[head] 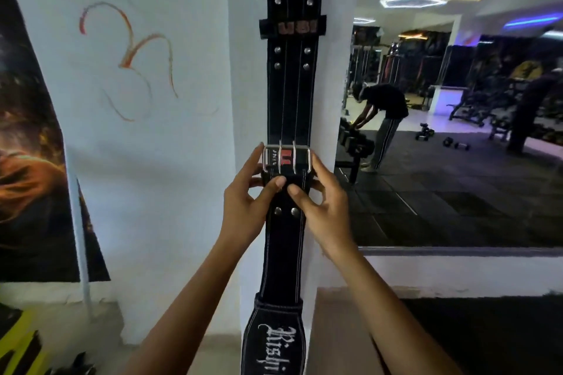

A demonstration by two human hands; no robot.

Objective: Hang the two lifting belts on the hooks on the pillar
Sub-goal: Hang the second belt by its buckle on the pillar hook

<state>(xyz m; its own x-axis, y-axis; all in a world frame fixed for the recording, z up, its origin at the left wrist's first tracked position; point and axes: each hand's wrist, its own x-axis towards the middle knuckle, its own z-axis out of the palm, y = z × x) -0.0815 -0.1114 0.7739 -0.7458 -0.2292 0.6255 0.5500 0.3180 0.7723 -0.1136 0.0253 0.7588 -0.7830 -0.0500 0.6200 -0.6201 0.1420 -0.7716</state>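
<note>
head view, white pillar up the middle of frame as the landmark; first lifting belt, black with white stitching and rivets, hangs flat down the pillar face from its top end at the upper frame edge, hook itself not clearly visible; a black loop with red lettering crosses it partway down; second lifting belt is held against the pillar directly below the first, its silver double-prong buckle overlapping the first belt's lower end; whether the buckle is on a hook cannot be told; lower down the second belt widens into a padded section with white gothic lettering, running out of the bottom of frame; left hand grasps the second belt's left edge just under the buckle, thumb across the front, index fingertip up by the buckle's left corner; right hand grasps the right edge at the same height, thumb on the front, fingers wrapped behind; left of the pillar a white wall with an orange scrawl and a dark poster; right of the pillar a mirror reflecting gym equipment, dumbbells on dark flooring and a bent-over person.
</note>
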